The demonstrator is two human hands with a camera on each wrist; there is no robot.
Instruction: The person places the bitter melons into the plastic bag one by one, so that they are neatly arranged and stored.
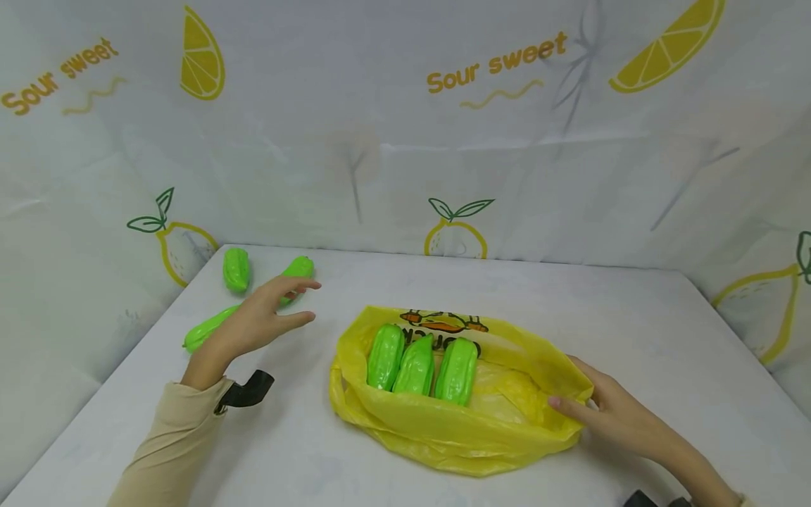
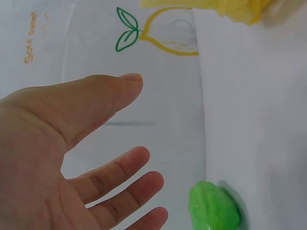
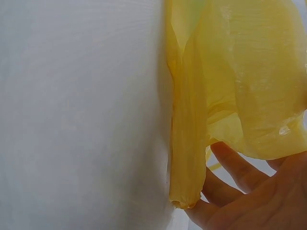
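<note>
A yellow plastic bag (image 1: pixel 443 436) lies with its mouth open on the table, three glossy, ridged green gourds (image 1: pixel 415 366) side by side in its left part. At the bag's right edge my right hand (image 1: pixel 624 415) holds the plastic, thumb inside the mouth and fingers behind; the right wrist view shows fingers (image 3: pixel 235 167) against the yellow film. Left of the bag, my left hand (image 1: pixel 260 317) hovers with fingers spread and nothing in the grasp. Beneath and beyond it lie a green gourd (image 1: pixel 298 268), partly hidden by the hand, and another gourd (image 1: pixel 212 327) by the wrist.
One more green gourd (image 1: pixel 236 270) lies at the table's far left corner. The white table (image 1: pixel 608 310) ends against a pale curtain (image 1: pixel 380 176) with lemon prints at the back and sides. Dark straps (image 1: pixel 247 391) sit at the wrists.
</note>
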